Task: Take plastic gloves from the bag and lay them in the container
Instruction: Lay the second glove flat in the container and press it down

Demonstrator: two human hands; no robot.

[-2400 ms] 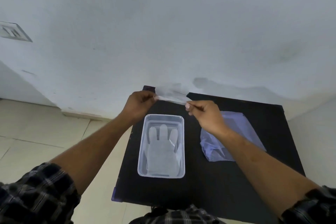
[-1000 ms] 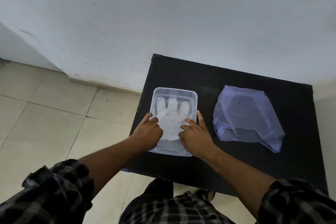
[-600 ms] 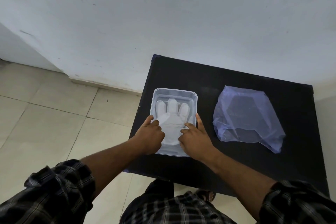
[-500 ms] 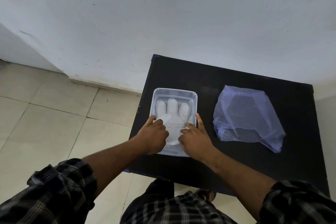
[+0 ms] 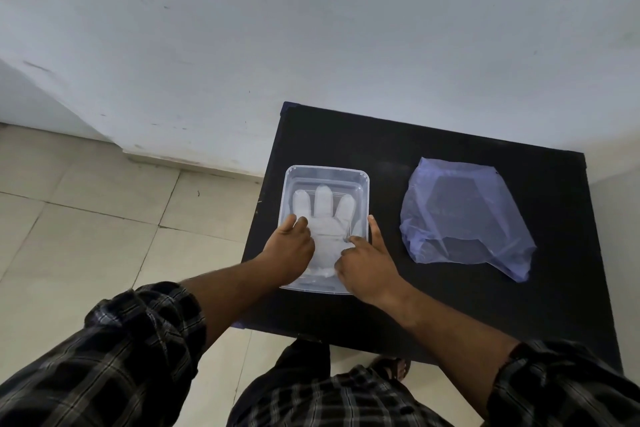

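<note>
Gloves [image 5: 323, 218] translucent, flat in clear rectangular container [image 5: 325, 173] | both grips loose, pressing.

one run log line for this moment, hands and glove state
left hand: pressing glove flat | right hand: pressing glove | glove: inside container | bag: on table, untouched

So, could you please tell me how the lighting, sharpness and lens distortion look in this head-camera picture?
Head view: dim, soft, bluish light with no hard shadows; mild sheen on the purple plastic bag. The clear container and plastic gloves read sharp, as do the left hand and right hand. Wide-angle distortion bends the black table edges and wall line.
</note>
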